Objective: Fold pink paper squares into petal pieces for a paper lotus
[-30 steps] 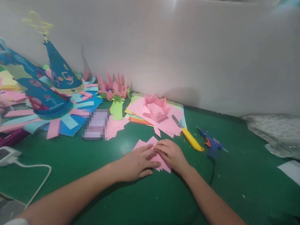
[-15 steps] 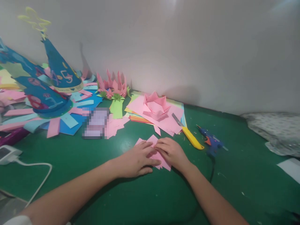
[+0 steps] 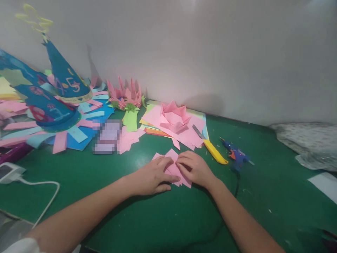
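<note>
Working before a pale wall [image 3: 250, 52], reaching both bare arms across a green tabletop [image 3: 147, 225]. Facing blue cone hats [image 3: 60, 72] set amid pink and pale-blue paper strips [image 3: 60, 140] toward the left edge, and a speckled white bundle [image 3: 302, 142] toward the right edge. Looking, along the far edge, toward a stack of coloured paper [image 3: 152, 121] bearing a folded pink flower [image 3: 173, 118], with a pink-and-green paper crown [image 3: 128, 95] just beside, nearer the left edge. Spreading the left hand [image 3: 151, 177], fingers parted, over pink paper [image 3: 172, 170] near the tabletop's middle. Bunching the fingertips of the right hand [image 3: 196, 170] together on the same paper, reaching in from the right edge's side, just beside the left fingers; unable to tell whether pinching or merely touching. Covering overlapping, sharp-cornered pieces there, pointing one tip toward the far edge. Facing also, on the right edge's side, a blue glue gun [image 3: 238, 155] and a yellow knife [image 3: 214, 151], resting blade-first on the stack.
</note>
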`<state>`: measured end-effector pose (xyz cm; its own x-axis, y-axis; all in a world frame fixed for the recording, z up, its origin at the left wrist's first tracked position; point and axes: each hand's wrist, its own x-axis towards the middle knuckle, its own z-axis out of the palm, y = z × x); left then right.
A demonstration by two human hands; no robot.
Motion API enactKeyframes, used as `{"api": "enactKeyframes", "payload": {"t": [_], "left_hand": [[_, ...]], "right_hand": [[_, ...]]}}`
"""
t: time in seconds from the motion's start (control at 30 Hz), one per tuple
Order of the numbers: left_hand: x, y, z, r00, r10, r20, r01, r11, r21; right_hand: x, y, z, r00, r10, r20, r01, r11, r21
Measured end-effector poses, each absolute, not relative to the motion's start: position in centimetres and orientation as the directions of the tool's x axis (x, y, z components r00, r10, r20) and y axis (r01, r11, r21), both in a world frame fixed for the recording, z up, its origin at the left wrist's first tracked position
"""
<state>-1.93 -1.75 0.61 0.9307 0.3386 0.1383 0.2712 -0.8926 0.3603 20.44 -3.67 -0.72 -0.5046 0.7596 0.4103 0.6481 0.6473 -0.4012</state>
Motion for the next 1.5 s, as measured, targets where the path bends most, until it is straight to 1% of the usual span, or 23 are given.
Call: {"api": "enactKeyframes", "payload": {"t": [0.1, 0.23, 0.4, 0.57, 0.77, 0.9, 0.97, 1.03, 1.1, 1.27, 1.5], "left_hand": [[-1.9, -1.6, 0.5, 0.938, 0.315, 0.145, 0.248, -0.901, 0.357], [-1.9, -1.5, 0.2, 0.942, 0.305, 0.14, 0.242, -0.907, 0.344], [-2.0, -1.5, 0.1, 0.945, 0.309, 0.109, 0.256, -0.904, 0.342], [-1.9, -1.6, 0.2, 0.937, 0.315, 0.148, 0.249, -0.904, 0.348], [-1.9, -1.6, 0.1, 0.935, 0.319, 0.157, 0.249, -0.903, 0.35], [-2.0, -1.5, 0.3, 0.937, 0.324, 0.129, 0.264, -0.901, 0.345], [-2.0, -1.5, 0.3, 0.937, 0.326, 0.126, 0.269, -0.902, 0.339], [-2.0, -1.5, 0.2, 0.937, 0.326, 0.126, 0.268, -0.903, 0.336], [-2.0, -1.4, 0.1, 0.937, 0.324, 0.13, 0.265, -0.903, 0.338], [-2.0, -1.3, 0.1, 0.942, 0.304, 0.14, 0.239, -0.905, 0.352], [-2.0, -1.3, 0.2, 0.947, 0.291, 0.135, 0.23, -0.91, 0.346]], "right_hand": [[20.4, -3.7, -0.7, -0.491, 0.765, 0.417, 0.654, 0.64, -0.403], [20.3, -3.6, -0.8, -0.53, 0.741, 0.412, 0.659, 0.666, -0.35], [20.1, -3.5, -0.8, -0.557, 0.745, 0.368, 0.683, 0.663, -0.308], [19.9, -3.5, -0.7, -0.561, 0.756, 0.337, 0.702, 0.65, -0.291], [20.6, -3.4, -0.5, -0.522, 0.747, 0.412, 0.688, 0.654, -0.314], [21.1, -3.3, -0.6, -0.484, 0.759, 0.435, 0.723, 0.627, -0.289], [21.2, -3.4, -0.7, -0.425, 0.776, 0.466, 0.745, 0.592, -0.306], [21.2, -3.5, -0.7, -0.353, 0.799, 0.486, 0.753, 0.551, -0.359], [20.9, -3.7, -0.8, -0.315, 0.819, 0.48, 0.747, 0.526, -0.406], [20.0, -4.0, -1.2, -0.341, 0.851, 0.399, 0.744, 0.504, -0.439], [19.4, -4.1, -1.8, -0.242, 0.921, 0.306, 0.8, 0.368, -0.473]]}}
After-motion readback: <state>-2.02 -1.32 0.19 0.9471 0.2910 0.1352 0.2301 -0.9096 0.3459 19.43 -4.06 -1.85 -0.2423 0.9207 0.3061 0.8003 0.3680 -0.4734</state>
